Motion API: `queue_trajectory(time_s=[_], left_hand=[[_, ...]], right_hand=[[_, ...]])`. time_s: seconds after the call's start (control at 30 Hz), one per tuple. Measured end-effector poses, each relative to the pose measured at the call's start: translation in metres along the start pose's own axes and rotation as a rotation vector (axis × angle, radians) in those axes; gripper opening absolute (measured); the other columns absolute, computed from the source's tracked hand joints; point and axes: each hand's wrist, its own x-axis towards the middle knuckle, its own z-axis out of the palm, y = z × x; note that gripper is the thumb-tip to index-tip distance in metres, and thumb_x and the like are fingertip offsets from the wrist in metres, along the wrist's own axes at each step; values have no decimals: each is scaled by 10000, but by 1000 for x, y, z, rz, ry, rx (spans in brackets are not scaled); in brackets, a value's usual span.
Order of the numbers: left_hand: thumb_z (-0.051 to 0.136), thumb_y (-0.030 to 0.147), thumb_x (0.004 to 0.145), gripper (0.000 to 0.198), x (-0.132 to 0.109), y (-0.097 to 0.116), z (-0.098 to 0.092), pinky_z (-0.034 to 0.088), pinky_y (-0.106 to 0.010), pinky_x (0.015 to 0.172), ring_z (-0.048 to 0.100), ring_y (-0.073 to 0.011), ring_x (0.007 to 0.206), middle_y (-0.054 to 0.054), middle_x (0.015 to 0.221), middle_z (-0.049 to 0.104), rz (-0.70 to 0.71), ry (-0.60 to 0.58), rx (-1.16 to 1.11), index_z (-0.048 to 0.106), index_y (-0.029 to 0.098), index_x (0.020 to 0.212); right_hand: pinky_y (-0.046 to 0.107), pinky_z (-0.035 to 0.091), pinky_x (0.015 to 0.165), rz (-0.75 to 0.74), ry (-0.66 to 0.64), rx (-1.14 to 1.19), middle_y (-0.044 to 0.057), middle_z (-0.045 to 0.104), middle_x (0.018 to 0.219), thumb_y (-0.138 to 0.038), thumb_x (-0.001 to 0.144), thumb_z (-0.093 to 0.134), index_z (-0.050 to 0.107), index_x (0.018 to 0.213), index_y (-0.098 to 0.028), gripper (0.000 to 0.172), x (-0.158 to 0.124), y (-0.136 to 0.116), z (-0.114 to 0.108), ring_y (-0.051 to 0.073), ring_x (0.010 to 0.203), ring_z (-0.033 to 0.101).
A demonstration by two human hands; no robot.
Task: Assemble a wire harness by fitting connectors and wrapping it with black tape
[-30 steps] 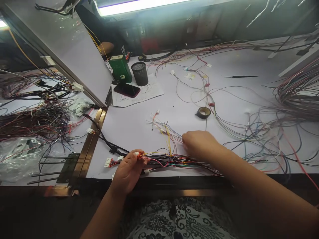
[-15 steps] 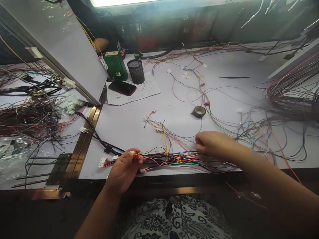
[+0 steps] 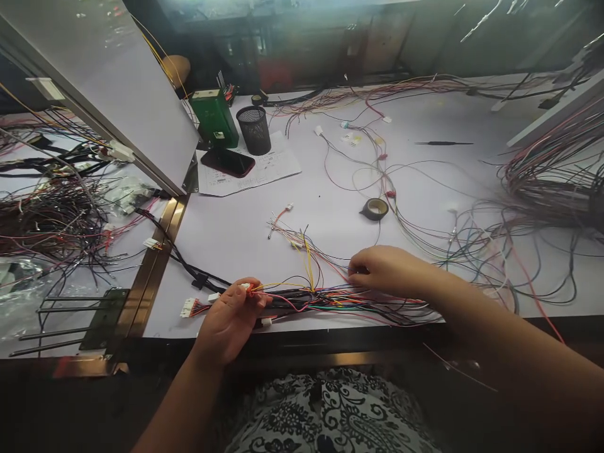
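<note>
Left hand (image 3: 229,321): seen in the head view with fingers and thumb closed; a small connector is pinched between the fingertips.
Connector (image 3: 246,287): held at the left end of the bundle, above the worktop's near edge; thin yellow, orange and red wires are seen running from it to the right.
Right hand (image 3: 380,267): held over the bundle, with fingers curled and a small gap left between thumb and forefinger; whether a wire is gripped cannot be told.
Bundle (image 3: 340,299): laid along the near edge of the worktop (image 3: 226,220), between and below the two hands; its right part is partly hidden by the right forearm.
Yellow wires (image 3: 309,267): bent up out of the bundle, between the hands.
White plug (image 3: 189,307): placed left of the left hand, near it, on a short set of coloured wires.
Black cable (image 3: 199,280): stretched from the metal strip (image 3: 163,258) toward the left hand.
Tape (image 3: 372,215): laid beyond the right hand, apart from it.
Phone (image 3: 228,162): rested on the paper (image 3: 278,170), in front of the green box (image 3: 214,119) and the mesh cup (image 3: 255,132).
Tweezers (image 3: 443,143): laid at the far right, well apart from both hands.
</note>
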Motion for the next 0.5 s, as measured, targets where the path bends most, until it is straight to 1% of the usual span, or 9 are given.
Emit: queue_trajectory(time_s=[0.1, 0.2, 0.3, 0.37, 0.4, 0.5], left_hand=[[647, 310, 848, 192, -1, -1, 0, 509, -253, 830, 601, -125, 759, -27, 778, 634, 9, -3, 3, 693, 162, 962], [643, 309, 851, 192, -1, 0, 0, 508, -249, 827, 597, -122, 758, -26, 785, 629, 17, -4, 0, 694, 158, 958], [658, 310, 838, 196, 0, 0, 0, 508, -246, 818, 598, -122, 754, -26, 793, 632, 11, 5, -4, 696, 156, 953], [667, 320, 830, 208, 0, 0, -1, 506, -252, 824, 603, -131, 761, -28, 777, 633, 1, 8, -2, 696, 154, 951], [671, 326, 826, 213, 0, 0, -1, 505, -256, 827, 606, -136, 766, -30, 768, 633, -4, 9, 1, 696, 154, 950], [682, 333, 816, 223, 1, 0, -1, 505, -266, 826, 609, -148, 781, -31, 761, 634, -19, 16, 14, 693, 159, 954]], right_hand=[[264, 278, 510, 43, -9, -119, 38, 666, 750, -346, 811, 527, 697, 813, -214, 215, 9, -10, -3, 184, 645, 556], [256, 278, 510, 24, -6, -112, 27, 662, 752, -282, 788, 539, 679, 802, -212, 157, 6, -12, -10, 174, 649, 550], [242, 293, 513, -49, -84, 12, -5, 644, 709, -269, 789, 543, 659, 776, -227, 124, -9, -3, -16, 150, 618, 540], [241, 305, 520, -72, -137, 29, -8, 643, 708, -301, 806, 549, 668, 776, -234, 140, -20, 7, -14, 151, 624, 553], [246, 311, 529, -69, -140, 1, 1, 649, 728, -309, 816, 547, 677, 788, -234, 153, -24, 12, -11, 159, 645, 568], [266, 308, 540, -28, -80, -172, 32, 663, 778, -293, 848, 505, 690, 801, -228, 201, -32, 19, 0, 194, 703, 601]])
